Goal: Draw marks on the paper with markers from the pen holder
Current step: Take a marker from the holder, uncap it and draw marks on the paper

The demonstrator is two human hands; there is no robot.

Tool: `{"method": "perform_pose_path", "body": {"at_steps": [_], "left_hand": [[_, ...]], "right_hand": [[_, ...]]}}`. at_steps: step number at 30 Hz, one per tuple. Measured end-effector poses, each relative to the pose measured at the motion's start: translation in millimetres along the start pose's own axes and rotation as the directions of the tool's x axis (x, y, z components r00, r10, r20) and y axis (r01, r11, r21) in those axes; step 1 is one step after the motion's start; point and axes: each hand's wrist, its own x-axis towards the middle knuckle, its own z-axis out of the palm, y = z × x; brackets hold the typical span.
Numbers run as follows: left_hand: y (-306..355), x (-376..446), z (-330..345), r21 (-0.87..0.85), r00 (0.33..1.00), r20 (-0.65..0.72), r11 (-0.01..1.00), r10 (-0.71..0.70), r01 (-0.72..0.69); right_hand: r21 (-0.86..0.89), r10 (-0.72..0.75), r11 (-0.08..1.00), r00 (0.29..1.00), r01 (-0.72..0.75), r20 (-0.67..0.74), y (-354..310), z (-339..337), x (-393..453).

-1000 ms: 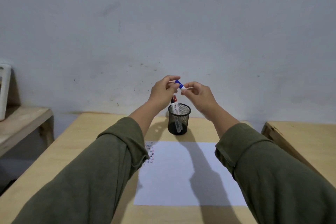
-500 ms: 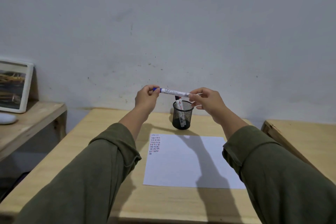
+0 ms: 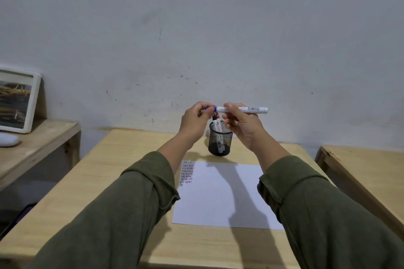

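A white marker (image 3: 247, 109) with a blue cap end lies level in the air above the black mesh pen holder (image 3: 220, 142). My right hand (image 3: 242, 125) grips its barrel near the blue end. My left hand (image 3: 195, 121) pinches the blue cap (image 3: 210, 108) at the marker's left tip. A red-capped marker (image 3: 216, 123) stands in the holder. The white paper (image 3: 225, 194) lies on the wooden table (image 3: 122, 170) in front of the holder, with rows of short dark and red marks at its upper left corner.
A framed picture (image 3: 18, 100) leans on the wall over a low wooden shelf at the left, with a white rounded object (image 3: 8, 140) beside it. Another wooden table (image 3: 369, 170) stands at the right, across a narrow gap.
My right hand has slid left along the marker toward the blue end, so the barrel now sticks out to its right. My left hand moved right, staying on the cap.
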Motion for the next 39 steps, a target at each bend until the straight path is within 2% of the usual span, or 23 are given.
{"method": "perform_pose_path", "body": {"at_steps": [5, 10, 13, 17, 21, 23, 25, 27, 30, 35, 39], "left_hand": [[-7, 0, 2, 0.064, 0.998, 0.015, 0.996, -0.058, 0.057], [-17, 3, -8, 0.133, 0.989, -0.021, 0.98, -0.144, 0.146], [-26, 1, -20, 0.16, 0.972, -0.103, 0.961, -0.211, 0.226], [-43, -15, -38, 0.177, 0.941, -0.187, 0.932, -0.282, 0.315], [-76, -42, -54, 0.275, 0.934, -0.219, 0.9, -0.283, 0.337], [-91, -56, -58, 0.273, 0.916, -0.235, 0.882, -0.327, 0.385], [-104, -64, -61, 0.345, 0.904, -0.246, 0.84, -0.351, 0.42], [-116, -68, -63, 0.468, 0.911, -0.22, 0.782, -0.348, 0.412], [-123, -70, -62, 0.531, 0.918, -0.17, 0.752, -0.357, 0.391], [-130, -74, -60, 0.629, 0.948, -0.122, 0.715, -0.295, 0.304], [-137, -84, -66, 0.743, 0.964, -0.119, 0.623, -0.237, 0.245]], "right_hand": [[0.015, 0.009, 1.0, 1.0, -0.009, 0.014, 7, -2, 3], [-0.028, -0.012, 1.0, 0.996, 0.014, 0.091, 10, -5, 0], [0.014, -0.003, 1.0, 0.999, 0.002, 0.053, 14, -8, -2], [-0.015, 0.046, 0.999, 0.999, -0.046, 0.027, 29, -11, -9], [-0.013, 0.108, 0.994, 0.994, -0.108, -0.021, 57, -9, -19], [-0.027, 0.137, 0.99, 0.99, -0.138, -0.034, 72, -8, -24], [-0.029, 0.163, 0.986, 0.986, -0.164, -0.037, 85, -6, -28], [-0.031, 0.19, 0.981, 0.981, -0.191, -0.037, 95, -5, -31], [-0.053, 0.237, 0.97, 0.971, -0.238, -0.034, 108, -2, -33], [-0.121, 0.267, 0.955, 0.963, -0.27, -0.043, 123, 5, -41], [-0.213, 0.254, 0.942, 0.965, -0.261, -0.057, 129, 11, -49]]}}
